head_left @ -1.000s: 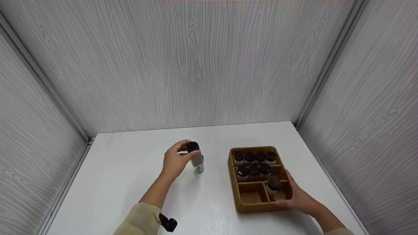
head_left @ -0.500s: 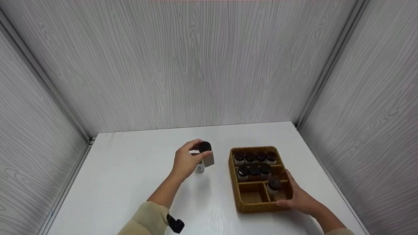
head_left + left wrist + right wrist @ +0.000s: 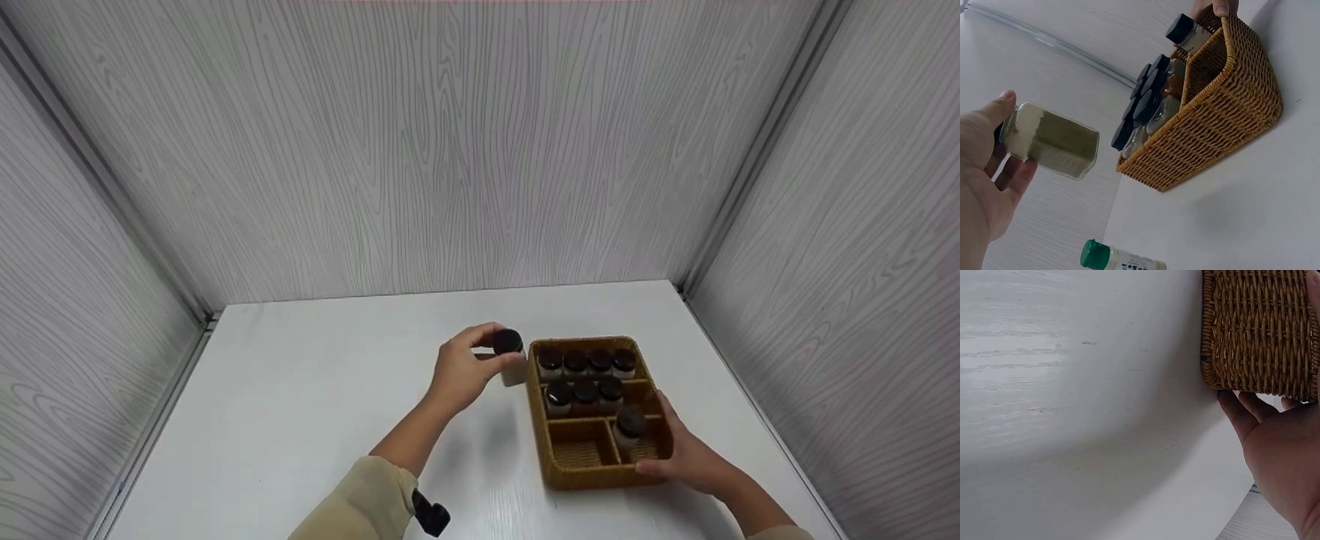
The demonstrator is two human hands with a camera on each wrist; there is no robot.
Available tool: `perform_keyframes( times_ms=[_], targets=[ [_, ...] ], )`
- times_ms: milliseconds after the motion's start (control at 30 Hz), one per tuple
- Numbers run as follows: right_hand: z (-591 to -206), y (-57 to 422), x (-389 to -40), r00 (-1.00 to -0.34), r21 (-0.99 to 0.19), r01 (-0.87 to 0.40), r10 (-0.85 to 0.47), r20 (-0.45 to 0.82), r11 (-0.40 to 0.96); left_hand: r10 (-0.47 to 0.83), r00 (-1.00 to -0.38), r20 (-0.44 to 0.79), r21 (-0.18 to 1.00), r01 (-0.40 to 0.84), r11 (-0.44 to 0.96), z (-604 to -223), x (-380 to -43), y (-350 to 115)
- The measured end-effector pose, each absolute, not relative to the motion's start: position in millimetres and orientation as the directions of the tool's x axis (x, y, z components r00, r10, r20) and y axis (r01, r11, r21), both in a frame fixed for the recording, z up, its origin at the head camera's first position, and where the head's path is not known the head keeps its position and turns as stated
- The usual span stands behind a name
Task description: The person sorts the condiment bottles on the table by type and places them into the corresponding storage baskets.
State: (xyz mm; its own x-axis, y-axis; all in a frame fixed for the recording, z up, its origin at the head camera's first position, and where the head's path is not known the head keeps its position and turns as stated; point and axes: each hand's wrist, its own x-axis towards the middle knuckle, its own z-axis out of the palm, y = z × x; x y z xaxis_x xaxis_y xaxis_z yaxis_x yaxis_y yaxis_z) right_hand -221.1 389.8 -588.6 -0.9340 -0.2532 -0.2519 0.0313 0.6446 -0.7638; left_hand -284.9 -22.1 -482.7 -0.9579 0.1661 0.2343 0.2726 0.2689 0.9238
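Observation:
My left hand [image 3: 459,375] pinches a spice jar [image 3: 1064,140] near its dark lid, just left of the basket. The clear jar holds greenish-brown powder and is raised off the table. A brown wicker basket [image 3: 592,478] with compartments stands on the right. My right hand [image 3: 686,457] grips its near right corner, thumb at the front and fingers along the right side. Inside are several black-lidded jars [image 3: 585,391] in the back and middle rows. One more jar [image 3: 630,424] sits in the front right compartment, beside my right hand.
A green-capped bottle [image 3: 1134,261] with a printed label shows at the bottom of the left wrist view; the left hand hides it in the head view. The white table [image 3: 322,360] is bounded by grey wood-grain panels [image 3: 450,150] behind and at both sides.
My left hand has carried the jar to the right, from over the green-capped bottle to the basket's left edge. The right hand and the basket have stayed in place.

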Motion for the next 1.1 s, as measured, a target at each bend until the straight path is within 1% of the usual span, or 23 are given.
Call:
perform_keyframes(
  times_ms=[233, 500, 767, 933, 1100],
  targets=[
    [-590, 394, -222, -0.94, -0.778, 0.006, -0.261, -0.218, 0.628, 0.206, -0.951, 0.23, 0.932, 0.277, 0.234, -481, -285, 4],
    [-588, 391, -221, -0.936, -0.785, 0.017, -0.265, -0.229, 0.62, 0.247, -0.948, 0.202, 0.946, 0.254, 0.201, -479, -285, 32],
    [-588, 390, -221, -0.938, -0.786, 0.02, -0.261, -0.229, 0.618, 0.244, -0.947, 0.208, 0.951, 0.254, 0.175, -484, -288, 54],
    [-587, 391, -221, -0.939, -0.78, 0.029, -0.251, -0.236, 0.626, 0.244, -0.949, 0.2, 0.962, 0.238, 0.136, -486, -288, 67],
    [-588, 390, -223, -0.939, -0.798, 0.023, -0.26, -0.223, 0.603, 0.262, -0.946, 0.193, 0.969, 0.226, 0.1, -488, -287, 80]
  ],
)
